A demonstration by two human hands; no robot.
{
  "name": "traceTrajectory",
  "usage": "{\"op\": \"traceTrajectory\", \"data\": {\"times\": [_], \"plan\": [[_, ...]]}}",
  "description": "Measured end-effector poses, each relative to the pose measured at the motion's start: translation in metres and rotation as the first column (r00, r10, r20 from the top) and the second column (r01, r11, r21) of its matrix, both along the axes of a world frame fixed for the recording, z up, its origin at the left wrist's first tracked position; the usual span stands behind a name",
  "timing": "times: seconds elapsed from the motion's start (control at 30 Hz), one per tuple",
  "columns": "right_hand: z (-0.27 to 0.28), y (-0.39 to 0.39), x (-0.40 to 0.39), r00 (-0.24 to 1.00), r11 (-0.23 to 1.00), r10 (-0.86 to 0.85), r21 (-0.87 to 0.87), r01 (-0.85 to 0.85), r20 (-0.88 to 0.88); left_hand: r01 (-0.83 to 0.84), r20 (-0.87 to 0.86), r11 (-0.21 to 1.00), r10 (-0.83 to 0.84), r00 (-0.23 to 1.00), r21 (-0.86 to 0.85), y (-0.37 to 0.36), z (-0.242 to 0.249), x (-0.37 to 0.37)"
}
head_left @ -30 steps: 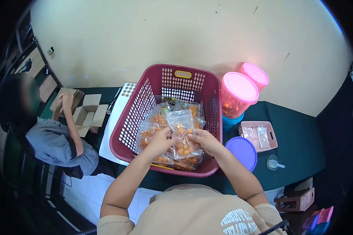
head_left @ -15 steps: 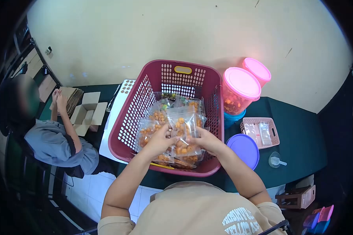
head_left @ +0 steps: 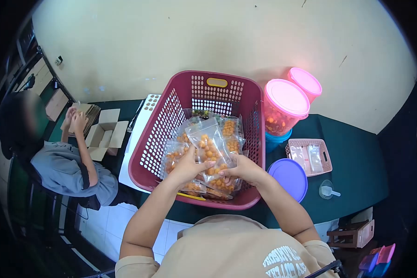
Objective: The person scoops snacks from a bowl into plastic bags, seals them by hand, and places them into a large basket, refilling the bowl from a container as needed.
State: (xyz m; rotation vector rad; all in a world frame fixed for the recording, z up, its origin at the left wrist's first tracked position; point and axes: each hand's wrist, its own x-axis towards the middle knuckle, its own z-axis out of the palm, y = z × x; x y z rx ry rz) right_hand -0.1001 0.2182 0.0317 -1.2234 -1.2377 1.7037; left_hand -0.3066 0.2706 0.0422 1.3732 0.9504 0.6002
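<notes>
Both my hands are inside a maroon perforated laundry basket (head_left: 141,164), holding one clear zip bag of round orange snacks (head_left: 209,146) over other filled bags. My left hand (head_left: 190,167) grips the bag's left side, thumb across its front. My right hand (head_left: 243,169) has its fingers closed on the lower right edge. The held bag leans with its top toward the left. Beneath it lie several similar snack bags (head_left: 173,155), some with green and dark contents at the far end. The fingertips behind the bag are hidden.
Right of the basket stand pink-lidded tubs (head_left: 286,99), a purple lid (head_left: 288,180), a pink tray (head_left: 328,160) with plastic bags, and a cup with a scoop (head_left: 328,191). At left, a co-worker (head_left: 74,169) stands by an open carton (head_left: 104,136) and a sticker sheet (head_left: 150,103).
The held bag has tilted, its top swinging left and nearer the basket's left side. My hands have stayed close to the same spot. The co-worker's hands have shifted slightly right.
</notes>
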Motion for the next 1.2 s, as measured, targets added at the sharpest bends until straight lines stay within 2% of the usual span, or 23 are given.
{"op": "traceTrajectory", "data": {"times": [0.07,0.2,0.23,0.3,0.37,0.53,0.6,0.63,0.7,0.77,0.83,0.9,0.93,1.0,1.03,1.1,1.13,1.2], "plan": [[-0.002,0.001,0.002,0.998,0.999,-0.034,-0.009,0.034,-0.044,0.030,-0.009,0.994,-0.031,0.999,-0.105,-0.009,0.018,0.002],[-0.012,0.003,0.004,0.994,0.999,-0.052,-0.019,0.051,-0.099,0.128,-0.076,0.985,-0.138,0.988,-0.117,-0.007,0.012,-0.001],[-0.011,0.004,0.004,0.994,0.999,-0.052,-0.018,0.050,-0.099,0.117,-0.050,0.989,-0.122,0.991,-0.093,-0.005,0.008,-0.001],[-0.011,0.004,0.004,0.998,0.999,-0.049,-0.008,0.049,0.045,0.108,-0.024,0.992,-0.109,0.994,-0.070,-0.004,0.003,-0.002],[-0.018,0.006,0.007,0.999,1.000,-0.027,0.015,0.027,0.044,0.077,-0.045,0.997,-0.078,0.996,-0.017,-0.003,0.001,-0.002],[-0.012,0.004,0.006,1.000,1.000,0.002,0.000,-0.002,-0.021,0.021,-0.026,0.998,-0.022,0.999,-0.053,-0.006,0.008,0.002],[-0.008,0.002,0.004,0.995,1.000,0.000,-0.010,0.001,0.097,-0.013,-0.049,0.999,0.011,0.999,-0.050,-0.005,0.008,0.002],[-0.010,0.002,0.002,0.995,1.000,-0.002,-0.010,0.003,0.097,-0.013,-0.044,0.999,0.012,0.999,-0.040,-0.006,0.008,0.002],[-0.014,0.000,-0.002,0.993,0.992,-0.103,0.073,0.099,0.063,-0.012,-0.037,1.000,0.011,0.999,-0.028,-0.006,0.006,0.000],[-0.016,0.000,0.000,0.993,0.990,-0.083,0.123,0.073,0.079,0.112,-0.056,0.992,-0.109,0.992,0.057,-0.007,0.003,-0.002],[-0.021,0.001,0.001,0.993,0.984,-0.063,0.173,0.046,0.095,0.068,-0.085,0.998,-0.067,0.994,0.004,-0.007,0.007,0.001],[-0.022,0.002,-0.001,0.993,0.985,-0.060,0.167,0.041,0.106,0.024,-0.118,0.998,-0.030,0.993,-0.051,-0.006,0.005,0.002],[-0.018,0.003,0.000,0.993,0.985,-0.064,0.167,0.047,0.103,-0.009,-0.064,0.999,0.007,0.998,-0.031,-0.005,-0.001,0.002],[-0.008,0.003,0.002,0.983,0.997,0.061,-0.053,-0.052,0.174,-0.032,-0.016,0.999,0.031,0.999,-0.014,-0.002,-0.008,0.000],[-0.011,0.003,0.001,0.984,0.998,0.051,-0.053,-0.043,0.168,-0.008,-0.090,1.000,0.007,0.996,-0.010,0.000,-0.009,-0.003],[-0.018,0.002,-0.004,0.998,0.994,-0.063,0.089,0.063,0.001,0.028,-0.171,1.000,-0.028,0.985,-0.006,0.000,-0.005,-0.006],[-0.017,0.001,-0.002,0.997,0.994,-0.071,0.089,0.071,-0.006,0.047,-0.160,0.997,-0.055,0.986,-0.056,-0.004,0.003,-0.008],[-0.011,0.004,0.001,0.978,0.998,-0.064,-0.040,0.057,-0.198,0.071,-0.157,0.993,-0.085,0.984,-0.096,-0.004,0.009,-0.012]]}}
